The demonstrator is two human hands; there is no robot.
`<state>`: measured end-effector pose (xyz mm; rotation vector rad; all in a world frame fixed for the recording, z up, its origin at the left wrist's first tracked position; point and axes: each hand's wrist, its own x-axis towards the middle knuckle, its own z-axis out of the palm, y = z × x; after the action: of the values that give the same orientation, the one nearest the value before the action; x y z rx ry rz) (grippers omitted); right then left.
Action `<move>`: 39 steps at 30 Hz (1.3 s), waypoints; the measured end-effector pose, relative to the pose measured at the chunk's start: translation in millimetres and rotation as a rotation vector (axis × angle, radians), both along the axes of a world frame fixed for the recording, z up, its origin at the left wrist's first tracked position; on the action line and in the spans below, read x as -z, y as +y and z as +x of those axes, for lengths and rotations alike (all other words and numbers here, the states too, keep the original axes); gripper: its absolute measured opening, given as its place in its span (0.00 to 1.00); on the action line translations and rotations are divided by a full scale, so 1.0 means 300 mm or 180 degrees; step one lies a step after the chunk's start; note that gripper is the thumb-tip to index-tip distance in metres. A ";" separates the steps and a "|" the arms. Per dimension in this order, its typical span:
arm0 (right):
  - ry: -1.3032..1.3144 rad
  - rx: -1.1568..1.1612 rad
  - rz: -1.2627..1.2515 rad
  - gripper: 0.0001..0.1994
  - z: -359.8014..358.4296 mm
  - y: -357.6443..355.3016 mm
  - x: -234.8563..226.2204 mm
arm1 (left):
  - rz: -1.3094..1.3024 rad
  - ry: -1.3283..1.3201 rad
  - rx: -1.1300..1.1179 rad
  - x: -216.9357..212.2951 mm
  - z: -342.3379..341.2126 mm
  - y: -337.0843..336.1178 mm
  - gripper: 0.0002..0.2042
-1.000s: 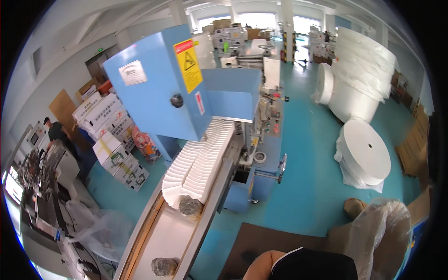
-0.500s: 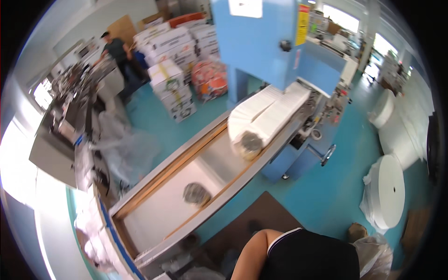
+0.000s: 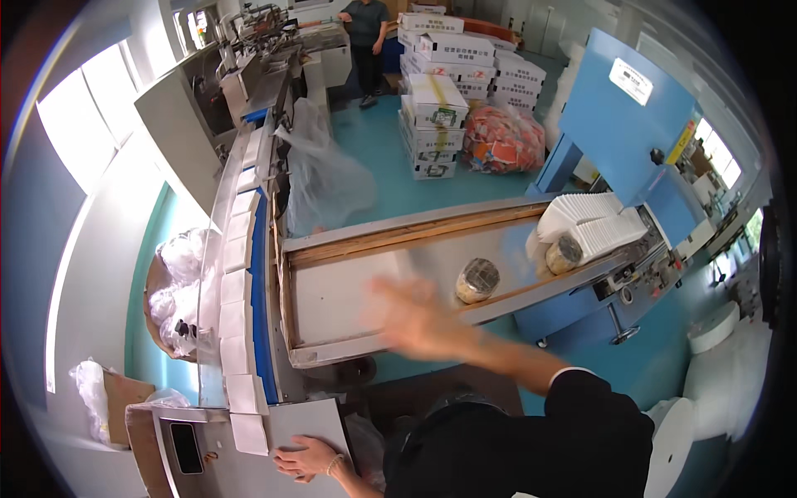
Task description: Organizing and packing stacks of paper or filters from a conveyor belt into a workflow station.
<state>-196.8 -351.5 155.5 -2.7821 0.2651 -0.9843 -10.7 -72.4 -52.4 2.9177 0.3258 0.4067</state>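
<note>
My left hand (image 3: 307,459) lies with fingers spread on a flat grey panel (image 3: 311,419), beside a row of white folded paper packs (image 3: 238,282) on a narrow conveyor. My right hand (image 3: 407,319), smeared by motion, is over the near side of a long pale trough (image 3: 332,290) with wooden rails. Whether it holds anything cannot be seen. One round, tape-wrapped block (image 3: 477,280) sits in the trough, to the right of that hand. A second wrapped block (image 3: 564,254) rests against a long stack of white folded sheets (image 3: 589,220) at the trough's far right end.
A blue machine (image 3: 623,116) stands over the trough's right end. White cartons (image 3: 436,104) and a bag of orange-red pieces (image 3: 504,139) are stacked beyond. Plastic film (image 3: 320,174) hangs near the conveyor. A phone (image 3: 187,448) lies lower left. Another person (image 3: 365,37) stands far back.
The view has swung to the left, bringing the conveyor and my left hand into sight. My right arm now reaches across the trough. Both wrapped blocks remain in the trough.
</note>
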 end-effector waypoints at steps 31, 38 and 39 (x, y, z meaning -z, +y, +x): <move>0.0485 0.3097 0.0183 0.10 -1.123 -1.005 0.358 | -0.3652 0.3120 0.5691 -0.147 -0.973 -1.404 0.23; 0.0236 0.1985 0.0013 0.10 -0.725 -0.692 0.246 | -0.3390 0.1770 0.5412 -0.454 -0.724 -0.986 0.06; 0.0037 0.1674 0.0335 0.10 -0.629 -0.649 0.269 | -0.3404 0.1545 0.5076 -0.440 -0.645 -0.919 0.06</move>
<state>-385.3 -546.2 74.9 -2.6703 1.0570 -1.0130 -204.3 -348.0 79.7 1.4126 -1.2258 -0.5541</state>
